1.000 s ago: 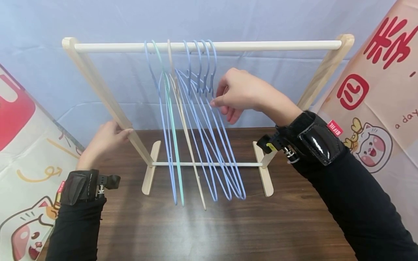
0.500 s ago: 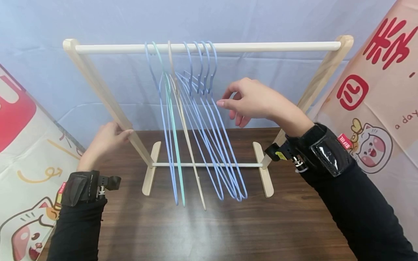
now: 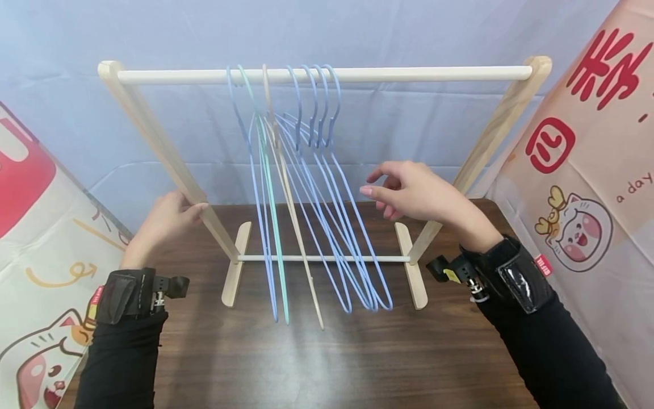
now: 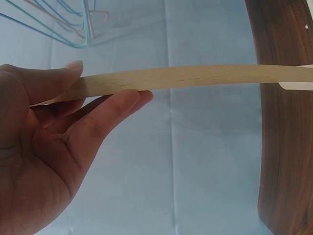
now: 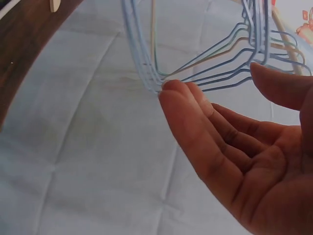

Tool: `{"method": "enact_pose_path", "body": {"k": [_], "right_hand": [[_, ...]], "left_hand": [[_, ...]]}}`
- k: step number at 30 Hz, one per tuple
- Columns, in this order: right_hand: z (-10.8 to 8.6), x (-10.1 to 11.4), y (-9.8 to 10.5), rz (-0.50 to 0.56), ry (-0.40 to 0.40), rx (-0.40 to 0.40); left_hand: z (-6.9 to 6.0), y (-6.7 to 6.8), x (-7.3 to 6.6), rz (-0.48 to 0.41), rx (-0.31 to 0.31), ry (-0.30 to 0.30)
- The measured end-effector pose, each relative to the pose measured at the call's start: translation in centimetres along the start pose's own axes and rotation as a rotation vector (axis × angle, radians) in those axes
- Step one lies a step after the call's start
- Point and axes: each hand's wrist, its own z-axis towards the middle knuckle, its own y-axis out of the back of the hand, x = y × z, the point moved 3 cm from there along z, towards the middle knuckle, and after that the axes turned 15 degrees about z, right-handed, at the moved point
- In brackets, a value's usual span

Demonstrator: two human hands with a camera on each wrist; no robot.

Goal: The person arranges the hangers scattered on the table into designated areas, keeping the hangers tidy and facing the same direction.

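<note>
A wooden clothes rack stands on the table, and its white top rail [image 3: 434,74] carries several wire hangers. In the head view a blue hanger [image 3: 234,101] hangs leftmost, followed by a green hanger [image 3: 276,238] and a beige hanger [image 3: 268,94]. Several blue hangers [image 3: 339,96] hang together to their right. My left hand [image 3: 162,224] grips the rack's left post [image 4: 195,76] between thumb and fingers. To the right of the blue hangers, my right hand [image 3: 411,190] is held in the air with loosely bent fingers, holding nothing and apart from the hangers.
The right post [image 3: 493,125] rises beyond my right hand. A thin lower bar [image 3: 403,259] joins the rack's feet just above the brown table [image 3: 357,363]. Pale blue cloth [image 3: 409,34] hangs behind, with printed cloths at both sides.
My right hand has moved away from the blue hangers, down and to the right. The lower ends of the blue hangers have swung slightly right. My left hand stays on the post.
</note>
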Motion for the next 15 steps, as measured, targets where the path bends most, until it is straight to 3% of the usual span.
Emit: {"method": "enact_pose_path", "body": {"k": [7, 15], "right_hand": [[-0.8, -3.2, -0.3, 0.038, 0.028, -0.056], [-2.3, -7.8, -1.3, 0.029, 0.162, -0.259]], "left_hand": [[0.0, 0.0, -0.1, 0.006, -0.019, -0.028], [0.0, 0.0, -0.1, 0.017, 0.007, 0.012]]}}
